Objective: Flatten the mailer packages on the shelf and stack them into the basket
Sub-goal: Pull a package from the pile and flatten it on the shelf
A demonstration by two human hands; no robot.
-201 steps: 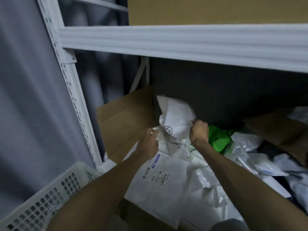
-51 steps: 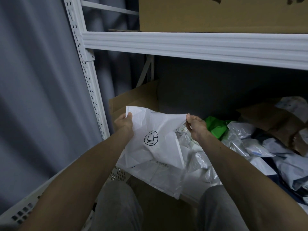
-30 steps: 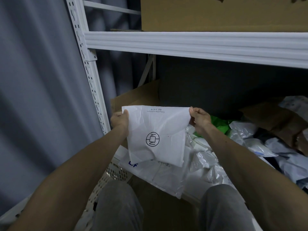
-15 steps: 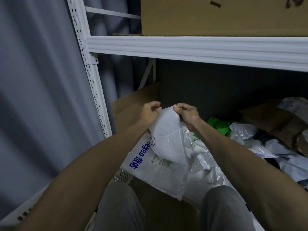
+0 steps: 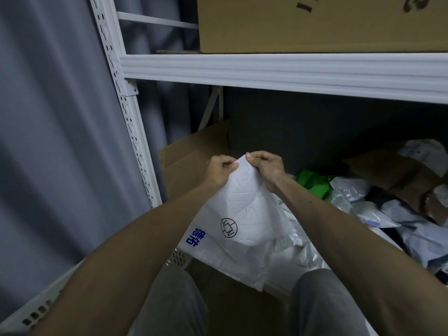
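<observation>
Left hand (image 5: 219, 169) and right hand (image 5: 265, 166) pinch the top edge of a white mailer (image 5: 244, 207) (round black logo on its face), fingertips nearly touching, the mailer hanging above the heap of packages (image 5: 358, 202) on the shelf (image 5: 278, 69), with the white basket (image 5: 177, 258) at lower left.
</observation>
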